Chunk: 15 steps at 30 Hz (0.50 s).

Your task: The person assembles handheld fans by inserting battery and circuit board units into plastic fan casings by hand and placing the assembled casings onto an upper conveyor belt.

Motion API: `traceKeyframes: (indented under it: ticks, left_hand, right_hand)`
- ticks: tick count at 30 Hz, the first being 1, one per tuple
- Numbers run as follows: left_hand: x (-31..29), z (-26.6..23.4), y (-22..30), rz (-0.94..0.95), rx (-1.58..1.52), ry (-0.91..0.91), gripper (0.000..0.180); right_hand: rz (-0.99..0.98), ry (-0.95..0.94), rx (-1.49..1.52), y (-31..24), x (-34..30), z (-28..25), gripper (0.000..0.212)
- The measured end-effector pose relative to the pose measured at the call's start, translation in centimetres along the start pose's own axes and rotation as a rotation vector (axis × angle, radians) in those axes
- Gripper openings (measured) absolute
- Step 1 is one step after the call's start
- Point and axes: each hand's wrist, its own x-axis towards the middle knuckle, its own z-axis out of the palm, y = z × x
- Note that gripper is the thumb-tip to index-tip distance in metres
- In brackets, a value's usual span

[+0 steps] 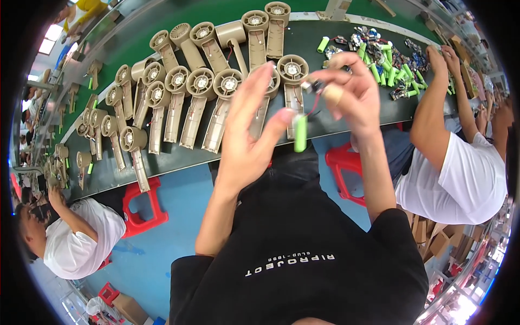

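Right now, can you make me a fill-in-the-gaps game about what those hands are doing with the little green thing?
1. The green cylindrical battery hangs by thin wires from the ____ hand.
2. The left hand is ____, fingers spread.
3. The tan plastic fan housings lie in rows on a dark ____ belt.
4. The plastic stool under the belt is ____.

Missing words: right; open; green; red
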Motion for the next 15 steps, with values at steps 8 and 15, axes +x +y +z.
traceKeyframes:
  ticks: [8, 15]
  left_hand:
    - [-0.8, 1.3, -0.9, -0.314, -0.566, 0.041, 0.020]
    - [0.5, 4.2, -2.2, 0.059, 0.707, -0.189, 0.011]
  right_hand:
    - [0.223, 0.269, -0.236, 3.1, -3.4, 0.0, 0.012]
    - [0.312, 0.297, -0.399, 4.7, -4.6, -1.2, 0.016]
